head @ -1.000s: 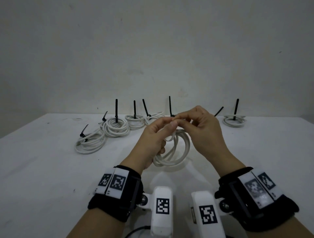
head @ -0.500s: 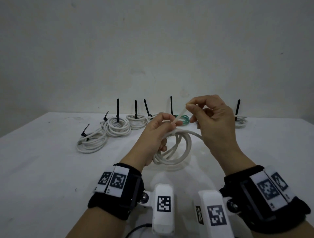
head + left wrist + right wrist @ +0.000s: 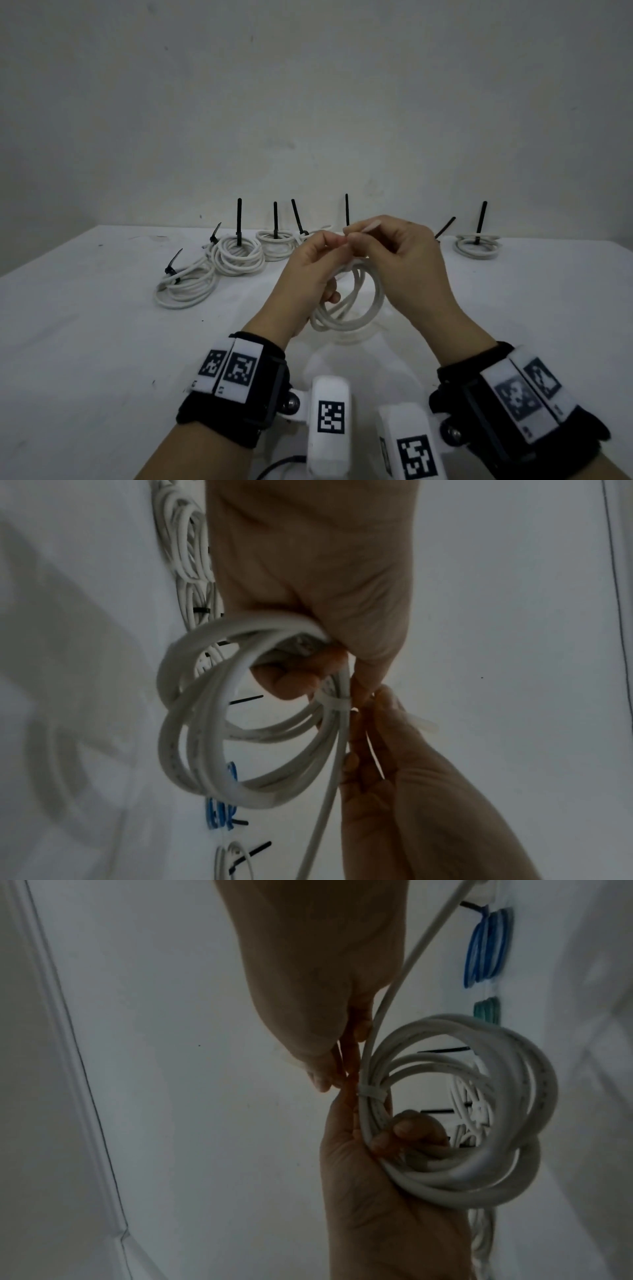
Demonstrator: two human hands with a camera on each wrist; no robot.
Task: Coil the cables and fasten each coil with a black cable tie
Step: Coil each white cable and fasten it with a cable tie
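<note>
Left hand (image 3: 313, 270) grips the white cable coil (image 3: 349, 305); right hand (image 3: 404, 260), just right, pinches the white tie's tail (image 3: 364, 229), which points up-right.

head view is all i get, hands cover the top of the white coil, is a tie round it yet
Observer: Yes. The left wrist view shows a pale tie cinched round the strands of the white coil. It looks whitish, not black.
Operator: whats the left hand doing under there
Observer: The left hand has its fingers curled through the coil, right beside the tie.
Operator: anything behind the hands i cant see
Observer: The right wrist view shows a blue coil and a teal coil lying on the table beyond them.
</note>
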